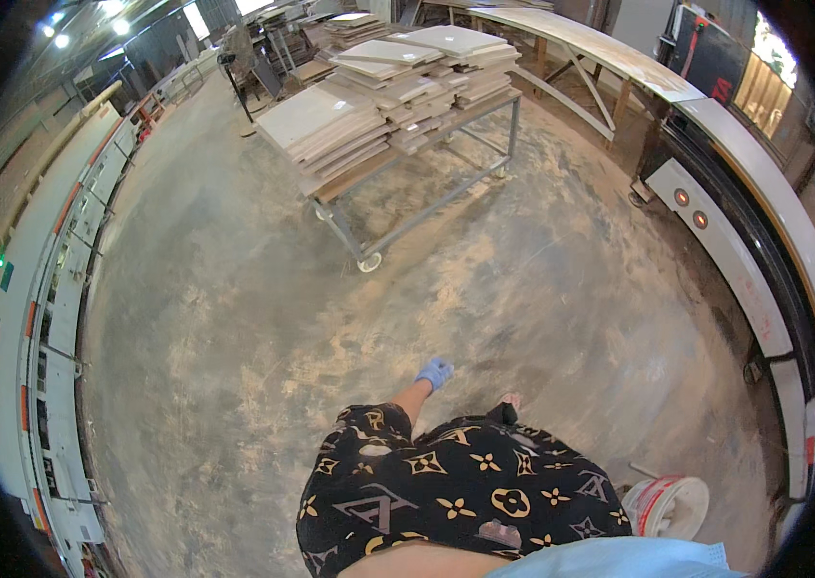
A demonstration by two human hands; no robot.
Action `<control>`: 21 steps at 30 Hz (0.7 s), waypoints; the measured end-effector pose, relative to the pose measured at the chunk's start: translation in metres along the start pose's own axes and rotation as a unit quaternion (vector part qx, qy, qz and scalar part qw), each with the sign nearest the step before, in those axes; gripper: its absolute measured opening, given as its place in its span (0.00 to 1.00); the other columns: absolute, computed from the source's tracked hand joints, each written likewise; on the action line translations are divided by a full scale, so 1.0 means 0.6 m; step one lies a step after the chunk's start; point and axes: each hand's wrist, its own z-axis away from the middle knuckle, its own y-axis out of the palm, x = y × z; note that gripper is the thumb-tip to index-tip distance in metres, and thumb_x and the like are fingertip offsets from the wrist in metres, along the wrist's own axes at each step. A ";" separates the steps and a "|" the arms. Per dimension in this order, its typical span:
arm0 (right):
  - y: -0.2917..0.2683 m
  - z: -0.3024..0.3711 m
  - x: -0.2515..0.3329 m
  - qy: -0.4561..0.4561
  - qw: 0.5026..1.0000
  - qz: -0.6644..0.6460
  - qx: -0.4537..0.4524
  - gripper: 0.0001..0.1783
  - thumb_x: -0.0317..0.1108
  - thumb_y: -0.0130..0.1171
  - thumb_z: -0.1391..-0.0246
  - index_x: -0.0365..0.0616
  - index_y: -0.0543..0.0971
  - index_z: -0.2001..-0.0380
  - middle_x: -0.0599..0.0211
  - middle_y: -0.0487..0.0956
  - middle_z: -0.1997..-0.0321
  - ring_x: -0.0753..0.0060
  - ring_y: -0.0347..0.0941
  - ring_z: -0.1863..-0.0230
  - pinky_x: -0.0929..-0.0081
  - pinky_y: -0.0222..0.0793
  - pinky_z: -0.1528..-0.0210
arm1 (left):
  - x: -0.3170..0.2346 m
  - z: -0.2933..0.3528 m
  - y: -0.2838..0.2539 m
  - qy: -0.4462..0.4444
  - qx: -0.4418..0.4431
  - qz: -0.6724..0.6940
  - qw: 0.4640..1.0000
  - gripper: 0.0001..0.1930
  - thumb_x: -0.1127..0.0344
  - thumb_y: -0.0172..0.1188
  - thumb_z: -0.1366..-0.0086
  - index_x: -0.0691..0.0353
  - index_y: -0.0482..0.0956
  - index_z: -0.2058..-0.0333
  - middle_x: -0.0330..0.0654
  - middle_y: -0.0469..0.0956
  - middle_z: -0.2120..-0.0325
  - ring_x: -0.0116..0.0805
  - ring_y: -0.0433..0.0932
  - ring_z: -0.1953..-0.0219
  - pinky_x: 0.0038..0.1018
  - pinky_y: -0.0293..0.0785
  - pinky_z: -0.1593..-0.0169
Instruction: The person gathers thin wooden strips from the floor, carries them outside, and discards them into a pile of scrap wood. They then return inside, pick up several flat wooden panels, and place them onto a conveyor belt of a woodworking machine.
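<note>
My left hand (pixel 434 373), in a pale blue glove, hangs low in front of me over the bare floor. Its fingers look curled in, and nothing shows between them. The bare forearm comes out of a black short sleeve with a gold and grey pattern. I cannot see my right hand. A small pinkish and dark shape (pixel 512 399) shows just past the front of the shirt, too little of it to name. No object touches the left hand.
Ahead stands a wheeled metal cart (pixel 427 212) stacked with pale flat boards (pixel 321 120). A long white machine (pixel 56 289) runs along the left. On the right is another machine with a pale panel (pixel 725 255). A white bucket (pixel 689 511) stands close by at right.
</note>
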 end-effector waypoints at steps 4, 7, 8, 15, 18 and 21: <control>-0.165 -0.141 0.109 -0.027 0.997 0.073 -0.012 0.20 0.47 0.45 0.45 0.45 0.78 0.62 0.53 0.77 0.63 0.53 0.74 0.61 0.62 0.70 0.60 | -0.069 -0.073 0.048 -0.035 0.065 -0.038 0.997 0.20 0.51 0.53 0.40 0.61 0.75 0.57 0.51 0.76 0.60 0.47 0.74 0.58 0.36 0.69 0.55; -0.274 -0.247 0.267 -0.116 0.959 0.250 -0.060 0.21 0.50 0.44 0.45 0.47 0.78 0.61 0.53 0.77 0.63 0.52 0.74 0.60 0.62 0.69 0.59 | -0.110 -0.128 0.049 -0.057 0.042 -0.015 0.997 0.18 0.51 0.52 0.41 0.58 0.78 0.61 0.54 0.77 0.62 0.49 0.75 0.59 0.36 0.69 0.56; -0.299 -0.283 0.333 -0.225 0.860 0.443 -0.114 0.23 0.51 0.47 0.47 0.42 0.80 0.73 0.51 0.78 0.72 0.54 0.75 0.66 0.60 0.69 0.63 | -0.121 -0.144 0.049 -0.085 0.052 -0.008 0.995 0.18 0.52 0.52 0.41 0.58 0.78 0.61 0.54 0.77 0.61 0.49 0.75 0.58 0.36 0.69 0.56; -0.386 -0.471 0.733 -0.143 0.921 -0.363 0.019 0.11 0.27 0.51 0.48 0.36 0.72 0.61 0.56 0.75 0.60 0.59 0.75 0.61 0.63 0.75 0.61 | -0.126 -0.373 0.025 -0.156 0.112 -0.048 0.980 0.20 0.53 0.48 0.41 0.63 0.78 0.61 0.53 0.77 0.61 0.51 0.74 0.57 0.35 0.68 0.55; -0.409 -0.552 0.822 -0.135 0.929 -0.343 0.021 0.10 0.26 0.51 0.48 0.36 0.72 0.62 0.57 0.75 0.61 0.60 0.75 0.63 0.64 0.75 0.62 | -0.134 -0.534 -0.008 -0.006 0.154 -0.250 0.956 0.19 0.53 0.48 0.39 0.62 0.77 0.62 0.53 0.77 0.64 0.52 0.74 0.57 0.37 0.70 0.56; -0.430 -0.630 0.849 -0.102 0.947 -0.305 0.009 0.09 0.25 0.52 0.49 0.37 0.74 0.63 0.57 0.76 0.64 0.61 0.75 0.66 0.65 0.75 0.65 | -0.207 -0.683 -0.074 -0.033 0.059 -0.191 0.979 0.20 0.51 0.50 0.40 0.60 0.77 0.60 0.52 0.76 0.61 0.51 0.74 0.56 0.37 0.70 0.54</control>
